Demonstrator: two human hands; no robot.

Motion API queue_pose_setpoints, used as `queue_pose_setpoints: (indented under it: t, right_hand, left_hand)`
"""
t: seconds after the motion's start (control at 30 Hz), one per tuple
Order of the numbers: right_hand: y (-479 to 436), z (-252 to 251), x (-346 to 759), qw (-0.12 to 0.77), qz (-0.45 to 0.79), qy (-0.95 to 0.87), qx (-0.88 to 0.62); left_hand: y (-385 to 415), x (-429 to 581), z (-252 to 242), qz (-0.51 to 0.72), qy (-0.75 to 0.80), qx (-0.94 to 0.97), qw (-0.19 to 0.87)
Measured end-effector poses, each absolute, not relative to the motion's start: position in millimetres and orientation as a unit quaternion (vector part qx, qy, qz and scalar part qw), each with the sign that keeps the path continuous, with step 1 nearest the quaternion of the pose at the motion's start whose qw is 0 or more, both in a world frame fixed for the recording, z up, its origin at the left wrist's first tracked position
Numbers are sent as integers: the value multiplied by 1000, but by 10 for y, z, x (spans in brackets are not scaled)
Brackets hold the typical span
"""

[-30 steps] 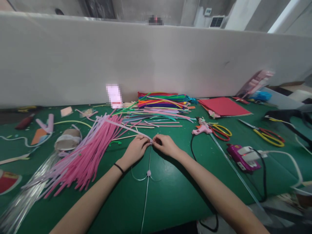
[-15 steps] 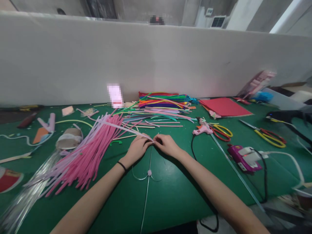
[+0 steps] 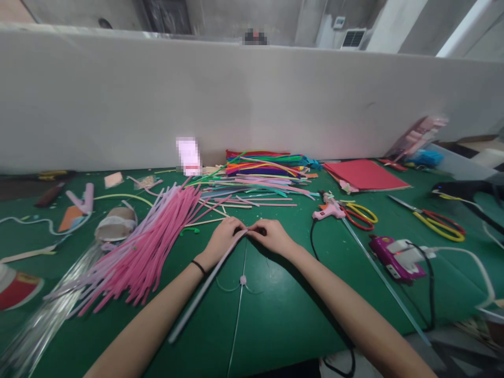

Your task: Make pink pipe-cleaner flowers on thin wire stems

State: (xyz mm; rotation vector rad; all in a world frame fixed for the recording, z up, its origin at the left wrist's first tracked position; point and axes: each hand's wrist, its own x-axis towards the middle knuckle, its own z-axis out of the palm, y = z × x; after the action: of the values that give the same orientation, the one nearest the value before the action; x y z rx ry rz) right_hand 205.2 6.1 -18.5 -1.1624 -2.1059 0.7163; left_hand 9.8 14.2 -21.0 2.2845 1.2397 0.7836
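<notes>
My left hand [image 3: 223, 240] and my right hand [image 3: 270, 236] meet fingertip to fingertip over the green table [image 3: 275, 315], both pinched on the top end of a thin wire stem [image 3: 237, 310] that runs toward me. A pale lilac pipe cleaner [image 3: 205, 287] slants from that pinch down past my left wrist, blurred by motion. A small pale bead [image 3: 243, 280] with thin wire loops sits on the stem below my hands. A fan of pink pipe cleaners [image 3: 145, 247] lies just left of my left hand.
Mixed coloured pipe cleaners [image 3: 260, 170] are heaped by the grey partition. To the right lie a pink glue gun [image 3: 331, 210], red-and-yellow scissors [image 3: 360, 215], a purple glue gun [image 3: 397, 257] with a black cord, more scissors [image 3: 433, 220] and red paper [image 3: 364, 174]. A tape roll [image 3: 116, 223] sits left.
The lilac pipe cleaner, which pointed up-left toward the pink pile, has swung down and now trails toward me past my left wrist. Both hands stay pinched at the same spot.
</notes>
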Motion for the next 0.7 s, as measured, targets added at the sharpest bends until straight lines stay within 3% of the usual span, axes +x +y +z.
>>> queue_pose_setpoints:
  t: [0.27, 0.7]
  right_hand:
    - [84, -245, 2013, 309, 198, -820, -439]
    - [63, -254, 2013, 317, 205, -814, -441]
  left_hand:
    - [86, 126, -184, 306, 470, 800, 212]
    - [75, 101, -165, 313, 421, 823, 219]
